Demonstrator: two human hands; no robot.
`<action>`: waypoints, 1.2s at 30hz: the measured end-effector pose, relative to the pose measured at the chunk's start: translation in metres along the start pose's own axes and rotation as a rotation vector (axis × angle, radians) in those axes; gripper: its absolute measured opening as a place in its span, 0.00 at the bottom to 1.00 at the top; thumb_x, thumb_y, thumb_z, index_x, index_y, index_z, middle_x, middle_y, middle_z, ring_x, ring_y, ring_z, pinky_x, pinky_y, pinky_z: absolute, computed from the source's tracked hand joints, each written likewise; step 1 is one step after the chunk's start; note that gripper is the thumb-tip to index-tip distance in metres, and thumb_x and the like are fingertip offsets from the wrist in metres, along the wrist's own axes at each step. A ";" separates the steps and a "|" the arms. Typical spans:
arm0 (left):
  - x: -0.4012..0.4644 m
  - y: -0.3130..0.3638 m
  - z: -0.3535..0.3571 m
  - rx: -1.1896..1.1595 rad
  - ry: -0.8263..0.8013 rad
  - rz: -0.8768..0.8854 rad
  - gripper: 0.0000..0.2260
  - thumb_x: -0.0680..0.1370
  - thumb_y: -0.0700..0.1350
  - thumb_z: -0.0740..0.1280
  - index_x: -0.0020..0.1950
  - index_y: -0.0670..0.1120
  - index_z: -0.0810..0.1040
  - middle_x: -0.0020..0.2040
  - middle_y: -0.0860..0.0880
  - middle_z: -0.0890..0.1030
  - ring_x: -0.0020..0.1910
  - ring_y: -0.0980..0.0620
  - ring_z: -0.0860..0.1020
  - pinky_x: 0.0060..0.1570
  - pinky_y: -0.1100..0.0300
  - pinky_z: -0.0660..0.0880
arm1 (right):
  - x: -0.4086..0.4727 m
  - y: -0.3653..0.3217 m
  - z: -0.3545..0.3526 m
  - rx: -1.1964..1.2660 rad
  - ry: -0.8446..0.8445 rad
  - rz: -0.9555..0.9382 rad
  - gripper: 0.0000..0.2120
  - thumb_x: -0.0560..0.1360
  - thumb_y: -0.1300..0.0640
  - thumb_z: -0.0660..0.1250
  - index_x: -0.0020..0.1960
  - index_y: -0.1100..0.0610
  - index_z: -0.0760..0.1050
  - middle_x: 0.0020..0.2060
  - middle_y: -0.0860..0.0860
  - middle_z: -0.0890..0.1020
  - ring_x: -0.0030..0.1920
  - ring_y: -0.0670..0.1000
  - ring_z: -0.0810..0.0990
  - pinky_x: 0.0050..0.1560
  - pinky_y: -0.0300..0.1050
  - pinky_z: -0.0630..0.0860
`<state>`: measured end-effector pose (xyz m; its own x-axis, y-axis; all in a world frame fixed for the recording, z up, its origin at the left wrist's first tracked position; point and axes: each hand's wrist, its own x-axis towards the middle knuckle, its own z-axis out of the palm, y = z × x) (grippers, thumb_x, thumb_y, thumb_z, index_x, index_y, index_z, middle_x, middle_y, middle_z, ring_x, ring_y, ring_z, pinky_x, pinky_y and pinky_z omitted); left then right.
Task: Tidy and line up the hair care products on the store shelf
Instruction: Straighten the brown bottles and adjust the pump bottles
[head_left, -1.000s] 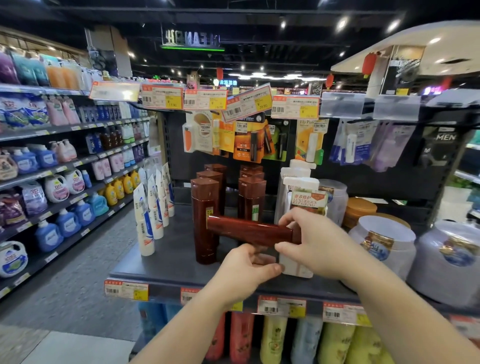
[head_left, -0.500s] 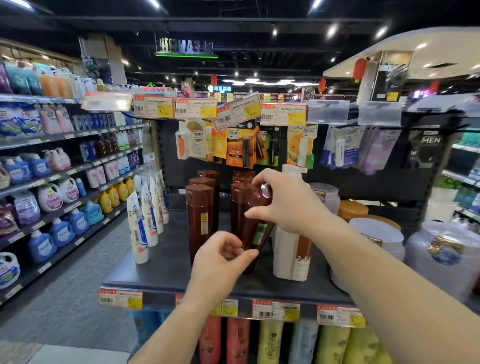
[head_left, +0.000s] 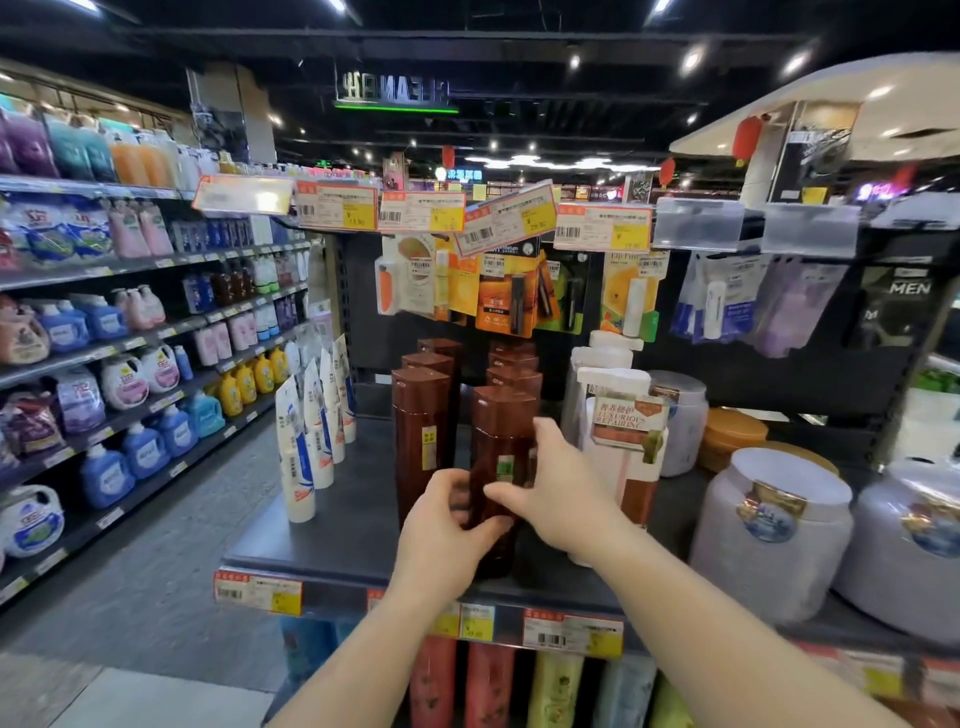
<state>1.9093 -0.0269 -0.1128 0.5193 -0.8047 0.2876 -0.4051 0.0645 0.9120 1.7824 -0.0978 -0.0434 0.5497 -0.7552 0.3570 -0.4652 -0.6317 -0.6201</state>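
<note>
You've got both hands on the tall glossy brown plastic bottle (head_left: 501, 441) at the front of the dark shelf (head_left: 343, 525): left hand (head_left: 441, 535) wrapped round its lower body, right hand (head_left: 556, 488) pinching the side just above. Looks rigid but slick and top-heavy, so I'd keep the grip low. Matching brown bottles (head_left: 421, 421) queue just left and behind it.

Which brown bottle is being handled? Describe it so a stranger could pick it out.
On the dark shelf, right of the white tubes, stand two rows of brown bottles. It is the front bottle of the right row, alone gripped by both hands.
</note>
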 end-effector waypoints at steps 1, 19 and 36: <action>0.000 -0.002 0.000 0.041 -0.056 -0.003 0.22 0.67 0.48 0.79 0.51 0.64 0.70 0.45 0.59 0.81 0.43 0.68 0.79 0.39 0.71 0.77 | -0.003 0.005 0.005 0.013 -0.007 0.019 0.30 0.70 0.47 0.73 0.66 0.47 0.63 0.59 0.45 0.78 0.59 0.48 0.78 0.52 0.39 0.75; -0.006 -0.010 -0.001 0.151 -0.064 0.021 0.23 0.66 0.54 0.78 0.56 0.60 0.71 0.47 0.61 0.79 0.46 0.69 0.77 0.41 0.73 0.75 | -0.007 0.020 0.013 0.075 -0.009 0.031 0.23 0.74 0.51 0.70 0.66 0.46 0.66 0.52 0.36 0.74 0.51 0.36 0.71 0.40 0.25 0.67; 0.036 -0.035 -0.039 0.295 0.089 -0.129 0.28 0.68 0.51 0.78 0.64 0.52 0.70 0.57 0.54 0.81 0.50 0.56 0.77 0.48 0.64 0.71 | -0.013 0.038 0.038 -0.024 -0.112 0.178 0.29 0.70 0.46 0.73 0.67 0.50 0.66 0.60 0.46 0.78 0.59 0.48 0.77 0.54 0.40 0.74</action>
<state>1.9714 -0.0355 -0.1233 0.6388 -0.7397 0.2117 -0.5254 -0.2184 0.8223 1.7838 -0.1055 -0.0979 0.5304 -0.8319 0.1631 -0.5772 -0.4953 -0.6493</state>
